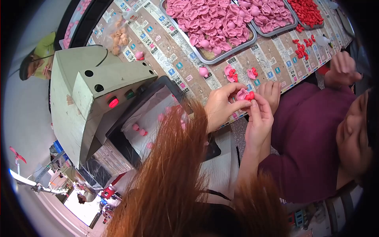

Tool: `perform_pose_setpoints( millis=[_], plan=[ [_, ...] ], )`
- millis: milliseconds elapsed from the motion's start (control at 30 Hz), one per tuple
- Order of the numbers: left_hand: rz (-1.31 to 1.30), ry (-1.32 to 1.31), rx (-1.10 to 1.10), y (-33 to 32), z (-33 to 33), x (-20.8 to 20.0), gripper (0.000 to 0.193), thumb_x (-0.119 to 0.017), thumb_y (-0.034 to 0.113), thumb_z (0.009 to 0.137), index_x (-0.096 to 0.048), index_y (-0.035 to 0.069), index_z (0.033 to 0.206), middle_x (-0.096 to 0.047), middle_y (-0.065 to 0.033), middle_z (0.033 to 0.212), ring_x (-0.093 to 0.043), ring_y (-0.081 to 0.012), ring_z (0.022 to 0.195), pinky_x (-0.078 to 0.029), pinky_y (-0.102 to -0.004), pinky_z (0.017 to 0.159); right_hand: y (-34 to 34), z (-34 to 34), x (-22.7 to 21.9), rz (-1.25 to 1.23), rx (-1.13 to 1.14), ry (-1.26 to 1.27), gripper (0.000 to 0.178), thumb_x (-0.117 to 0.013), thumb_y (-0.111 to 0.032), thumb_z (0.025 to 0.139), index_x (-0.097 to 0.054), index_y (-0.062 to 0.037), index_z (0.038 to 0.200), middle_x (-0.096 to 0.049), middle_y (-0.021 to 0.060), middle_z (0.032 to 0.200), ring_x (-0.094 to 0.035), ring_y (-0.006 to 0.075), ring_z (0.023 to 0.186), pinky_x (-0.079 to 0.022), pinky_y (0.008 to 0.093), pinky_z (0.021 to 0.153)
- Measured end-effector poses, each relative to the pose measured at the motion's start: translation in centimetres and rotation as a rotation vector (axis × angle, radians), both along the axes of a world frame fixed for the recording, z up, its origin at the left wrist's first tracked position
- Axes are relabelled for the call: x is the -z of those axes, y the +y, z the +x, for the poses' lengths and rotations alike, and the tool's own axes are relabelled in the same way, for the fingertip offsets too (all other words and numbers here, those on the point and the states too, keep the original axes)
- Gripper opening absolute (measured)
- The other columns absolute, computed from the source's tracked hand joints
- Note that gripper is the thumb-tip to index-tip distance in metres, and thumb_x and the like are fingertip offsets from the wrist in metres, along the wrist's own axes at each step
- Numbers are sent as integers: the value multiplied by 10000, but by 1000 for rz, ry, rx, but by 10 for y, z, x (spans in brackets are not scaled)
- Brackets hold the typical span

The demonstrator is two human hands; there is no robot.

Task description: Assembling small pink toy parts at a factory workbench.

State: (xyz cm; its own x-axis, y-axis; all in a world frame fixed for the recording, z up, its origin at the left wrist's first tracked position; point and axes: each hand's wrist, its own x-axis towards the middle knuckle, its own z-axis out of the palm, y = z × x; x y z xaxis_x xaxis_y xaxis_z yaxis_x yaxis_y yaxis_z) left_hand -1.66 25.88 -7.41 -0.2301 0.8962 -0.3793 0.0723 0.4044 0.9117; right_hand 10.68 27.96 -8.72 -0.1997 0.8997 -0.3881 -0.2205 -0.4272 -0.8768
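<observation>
My left hand (220, 106) pinches a small pink hollow plastic piece (241, 93) between thumb and fingers near the table's front edge. Against that piece sits a red bow-shaped part (249, 96), gripped by the closed fingertips of my right hand (258, 118). The fingers partly hide where pink and red meet. Just beyond my hands lie a pink piece with red bows (229, 71) and another pink piece with a red bow (252, 73). A round pink part (203, 72) rests farther left.
Metal trays of pink parts (213, 23) and red bows (306, 12) stand at the back. Loose red bows (301, 51) lie at right. A pale machine box (106, 85) with a dark-framed tray stands left. A co-worker's hand (271, 91) is close to my right hand. Hair covers the lower middle.
</observation>
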Motion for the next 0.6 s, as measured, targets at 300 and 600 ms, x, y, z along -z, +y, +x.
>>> perform_pose_setpoints(
  millis=[300, 600],
  plan=[
    [41, -147, -41, 0, -1, -2, 251, -658, 112, 695, -581, -21, 894, -595, -36, 773, -517, -79, 687, -423, -223, 630, -2, -3, -3, 62, 12, -16, 183, -452, -27, 838, -509, 48, 995, -552, 74, 915, -524, 109, 854, -438, 214, 746],
    [329, 102, -35, -4, 2, -7, 222, -671, 80, 660, -594, -16, 845, -608, -97, 794, -570, -156, 712, -448, -270, 632, -2, -2, -4, 45, 13, 13, 180, -439, -26, 841, -509, 54, 987, -544, 63, 888, -515, 97, 807, -412, 198, 728]
  ],
)
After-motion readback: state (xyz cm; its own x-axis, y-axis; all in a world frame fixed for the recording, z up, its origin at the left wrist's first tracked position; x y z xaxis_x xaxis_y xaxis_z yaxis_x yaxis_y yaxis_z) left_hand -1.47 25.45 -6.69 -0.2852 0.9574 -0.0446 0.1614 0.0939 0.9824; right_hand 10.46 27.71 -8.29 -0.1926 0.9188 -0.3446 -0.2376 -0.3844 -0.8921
